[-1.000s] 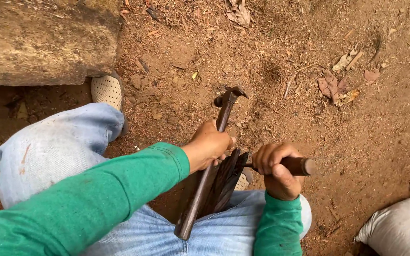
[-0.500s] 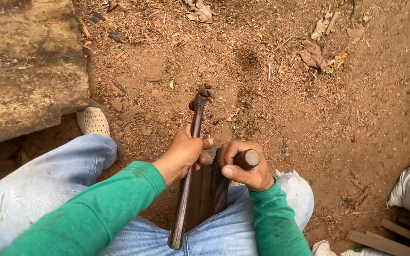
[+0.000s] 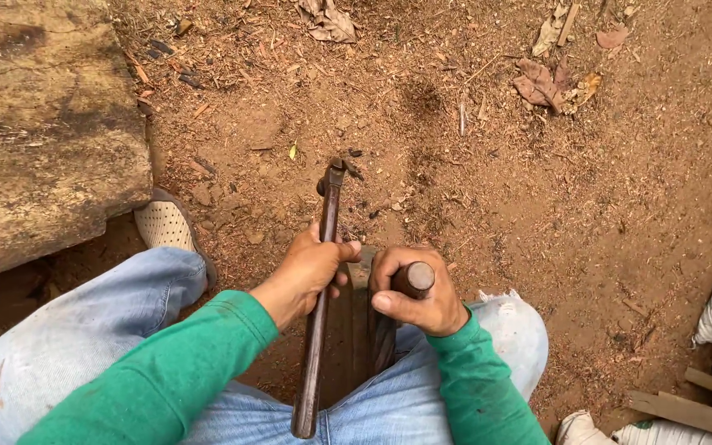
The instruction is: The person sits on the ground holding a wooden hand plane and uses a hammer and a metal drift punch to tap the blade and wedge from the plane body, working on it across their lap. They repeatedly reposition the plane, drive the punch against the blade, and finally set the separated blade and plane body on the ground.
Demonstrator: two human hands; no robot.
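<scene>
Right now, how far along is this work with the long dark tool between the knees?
Done: wood shavings cover the dirt. In hand: the left hand grips the long dark tool; the right hand grips a round wooden handle over the dark wooden piece between the knees. How much is left cannot be told.

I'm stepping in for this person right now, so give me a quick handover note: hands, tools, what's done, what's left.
Left hand: gripping the long dark metal bar, which slants from between the knees out over the dirt.
Right hand: closed around a round-ended wooden handle.
Between the hands: a dark wooden piece, held between the knees.
Done: cannot tell; wood chips lie on the ground.
Left: cannot tell from this view.
</scene>
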